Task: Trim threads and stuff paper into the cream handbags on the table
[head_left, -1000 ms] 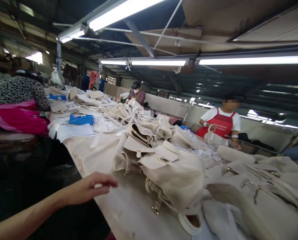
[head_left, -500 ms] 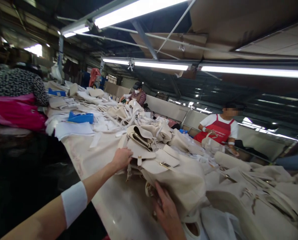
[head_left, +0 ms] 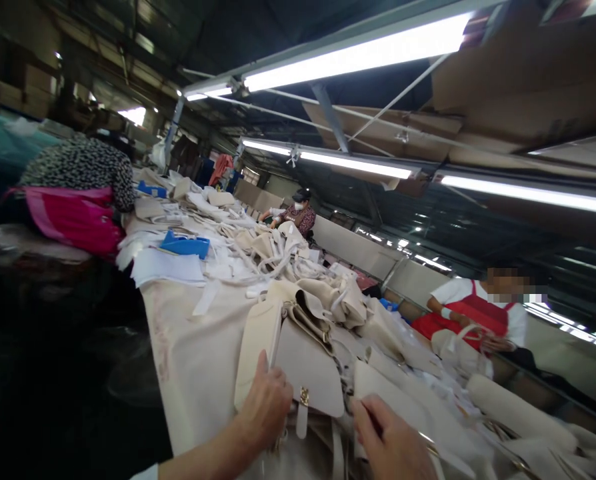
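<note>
A beige handbag [head_left: 311, 363] with a flap, gold clasp and hanging strap tab lies in front of me. My left hand [head_left: 265, 403] is at its left side, index finger stretched along a cream panel [head_left: 259, 333] and the other fingers curled at the bag's edge. My right hand [head_left: 393, 437] is closed, thumb and fingers pinching the edge of a second beige bag [head_left: 385, 390] to the right. Its lower part runs out of view. Behind the first bag's flap, a folded bag opening [head_left: 308, 310] with a gold fitting shows.
Beige bags and white sheets are piled along the long table [head_left: 178, 333]. Blue trays [head_left: 185, 245] stand on it. A person in a pink apron [head_left: 73, 213] bends at the left, another works at the far end [head_left: 298, 215], and one in a red apron [head_left: 471, 313] handles a bag at right.
The upper bag that my right hand supported has shifted right, uncovering the flap and clasp of the bag beneath. My left hand has moved nearer. The view has swung left.
</note>
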Action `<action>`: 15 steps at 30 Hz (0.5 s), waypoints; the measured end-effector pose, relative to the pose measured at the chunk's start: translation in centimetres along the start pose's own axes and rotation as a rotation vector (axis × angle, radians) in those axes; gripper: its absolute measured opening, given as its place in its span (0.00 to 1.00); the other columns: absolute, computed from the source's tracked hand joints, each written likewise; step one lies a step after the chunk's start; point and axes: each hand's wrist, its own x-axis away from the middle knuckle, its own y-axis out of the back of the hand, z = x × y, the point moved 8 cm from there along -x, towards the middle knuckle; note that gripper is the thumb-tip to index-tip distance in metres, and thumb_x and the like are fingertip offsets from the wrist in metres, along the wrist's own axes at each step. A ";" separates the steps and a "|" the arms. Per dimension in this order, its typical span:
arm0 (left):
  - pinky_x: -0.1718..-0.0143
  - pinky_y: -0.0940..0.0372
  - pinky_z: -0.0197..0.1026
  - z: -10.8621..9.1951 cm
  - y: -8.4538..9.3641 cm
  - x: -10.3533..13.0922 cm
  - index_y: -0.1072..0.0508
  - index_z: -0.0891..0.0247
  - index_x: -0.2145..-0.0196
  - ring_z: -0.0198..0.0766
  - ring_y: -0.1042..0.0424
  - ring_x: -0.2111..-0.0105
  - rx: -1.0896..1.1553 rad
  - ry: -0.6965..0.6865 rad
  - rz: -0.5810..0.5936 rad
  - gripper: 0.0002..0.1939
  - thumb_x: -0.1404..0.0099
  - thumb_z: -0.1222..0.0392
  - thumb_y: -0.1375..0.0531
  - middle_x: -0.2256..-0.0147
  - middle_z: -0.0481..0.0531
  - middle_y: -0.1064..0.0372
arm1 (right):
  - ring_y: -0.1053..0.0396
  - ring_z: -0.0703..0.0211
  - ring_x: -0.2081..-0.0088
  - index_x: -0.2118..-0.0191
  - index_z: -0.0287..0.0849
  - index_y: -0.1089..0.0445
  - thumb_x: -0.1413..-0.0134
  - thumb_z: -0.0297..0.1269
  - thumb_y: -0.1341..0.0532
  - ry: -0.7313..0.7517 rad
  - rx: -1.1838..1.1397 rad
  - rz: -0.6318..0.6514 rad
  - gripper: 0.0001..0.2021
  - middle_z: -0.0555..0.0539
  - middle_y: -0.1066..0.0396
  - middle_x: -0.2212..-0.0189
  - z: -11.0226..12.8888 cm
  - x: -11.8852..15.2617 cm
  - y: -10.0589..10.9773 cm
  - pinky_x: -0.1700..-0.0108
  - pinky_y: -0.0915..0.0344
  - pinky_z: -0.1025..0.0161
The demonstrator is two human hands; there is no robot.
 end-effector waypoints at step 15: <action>0.43 0.46 0.74 2.5 -7.0 -1.9 0.20 0.56 0.67 0.47 0.29 0.66 0.017 -0.083 -0.173 0.08 0.35 0.64 0.39 0.71 0.55 0.24 | 0.26 0.54 0.60 0.58 0.39 0.26 0.38 0.34 0.41 -0.235 -0.024 -0.095 0.08 0.43 0.24 0.62 7.4 -20.8 -9.2 0.55 0.32 0.55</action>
